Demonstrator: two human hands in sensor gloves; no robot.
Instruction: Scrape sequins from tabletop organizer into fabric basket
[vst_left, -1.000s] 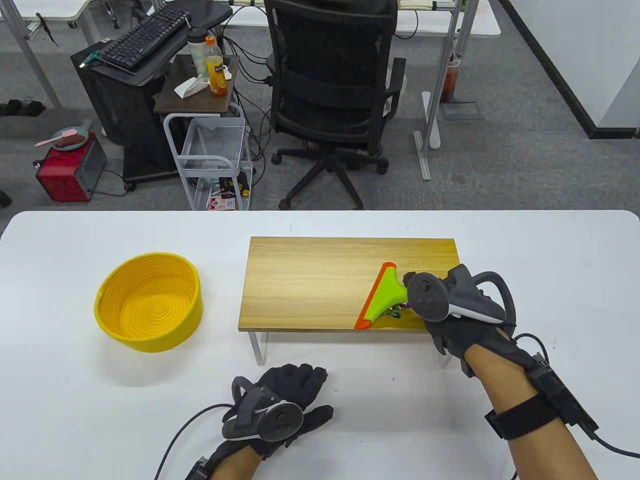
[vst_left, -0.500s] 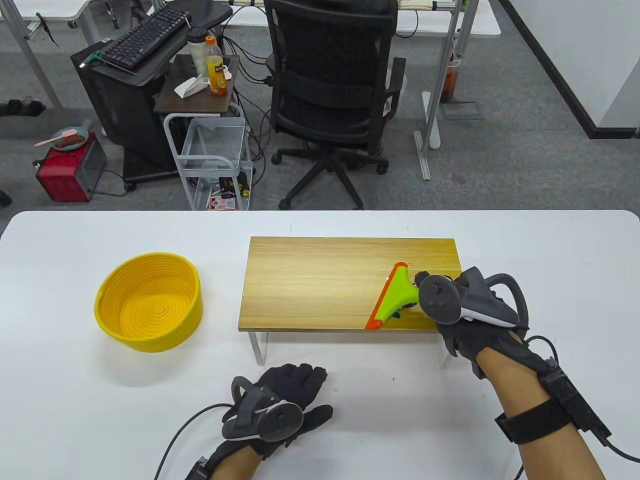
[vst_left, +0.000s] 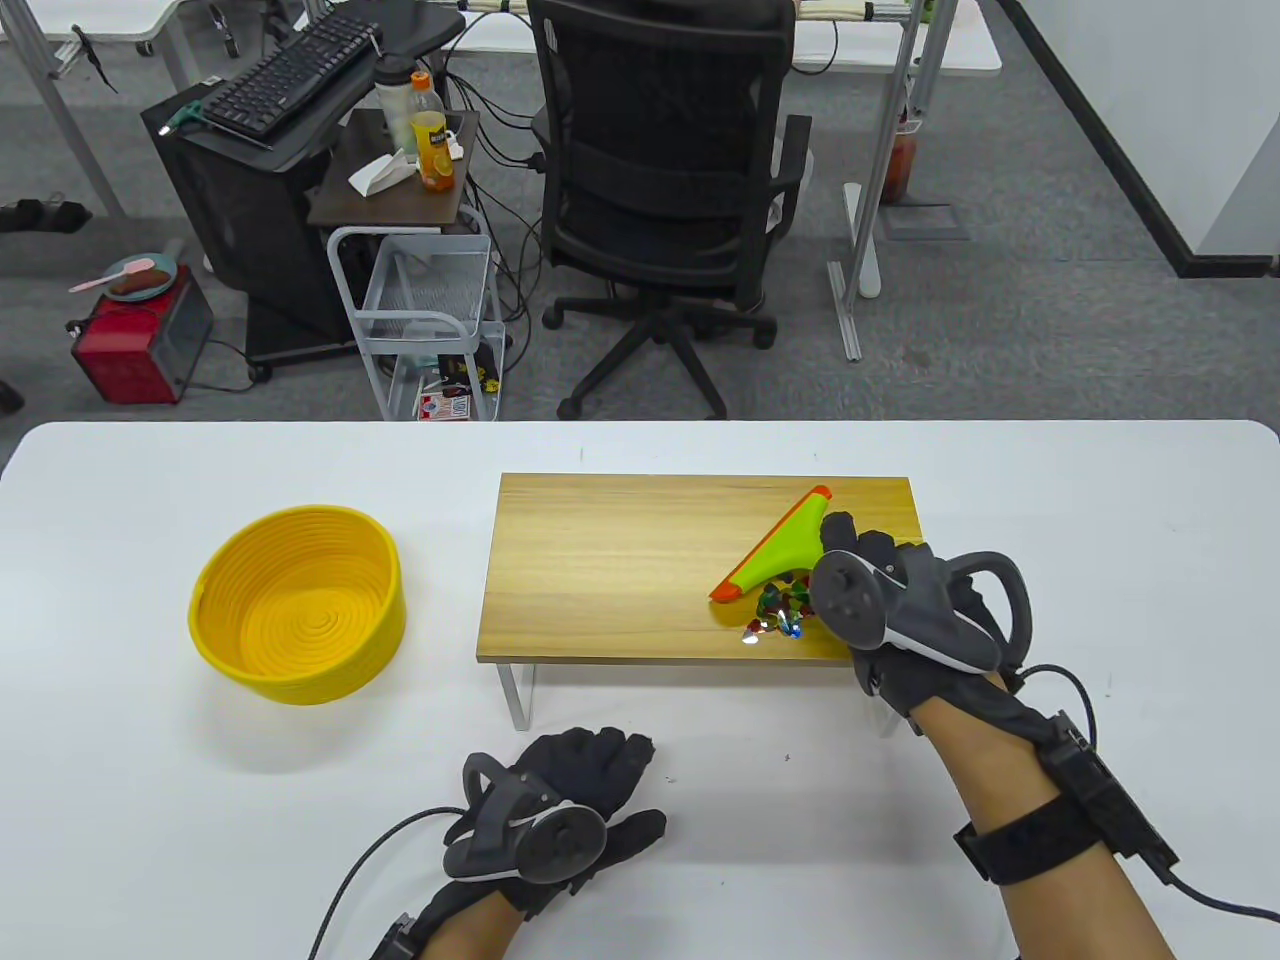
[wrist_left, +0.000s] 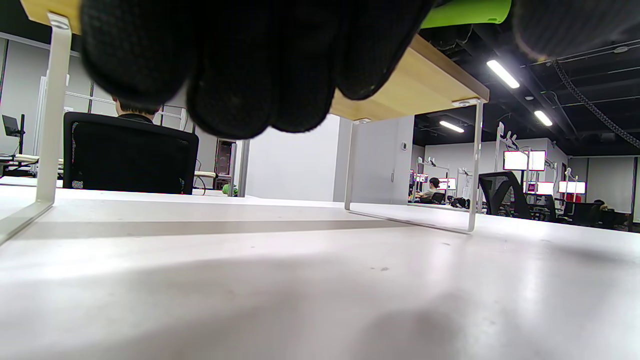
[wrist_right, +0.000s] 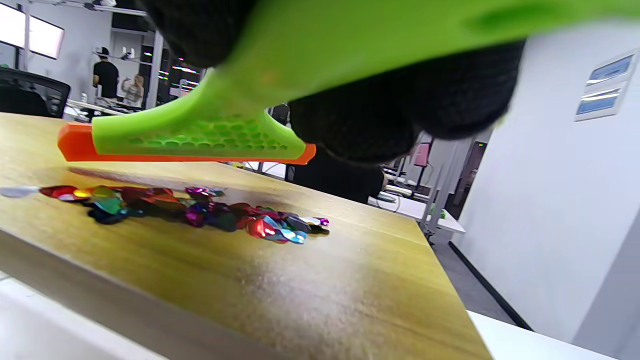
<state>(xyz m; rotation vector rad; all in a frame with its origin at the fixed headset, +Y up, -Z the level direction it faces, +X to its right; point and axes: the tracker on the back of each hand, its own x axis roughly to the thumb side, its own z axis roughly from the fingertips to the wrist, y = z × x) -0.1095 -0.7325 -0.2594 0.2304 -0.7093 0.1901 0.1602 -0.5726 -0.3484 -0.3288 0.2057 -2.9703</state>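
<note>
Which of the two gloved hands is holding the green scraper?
The right hand grips the green scraper above the sequins. The left hand rests on the white table, holding nothing.

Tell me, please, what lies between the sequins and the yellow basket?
Table view: bare wooden organizer top, then white table, between sequins and basket.

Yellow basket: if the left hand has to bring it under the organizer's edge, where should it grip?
Probably the right-hand rim of the yellow basket, approached from above, thumb outside and fingers inside. It stands upright and open, without handles, and that rim faces the wooden organizer. The left hand rests free on the table.
</note>
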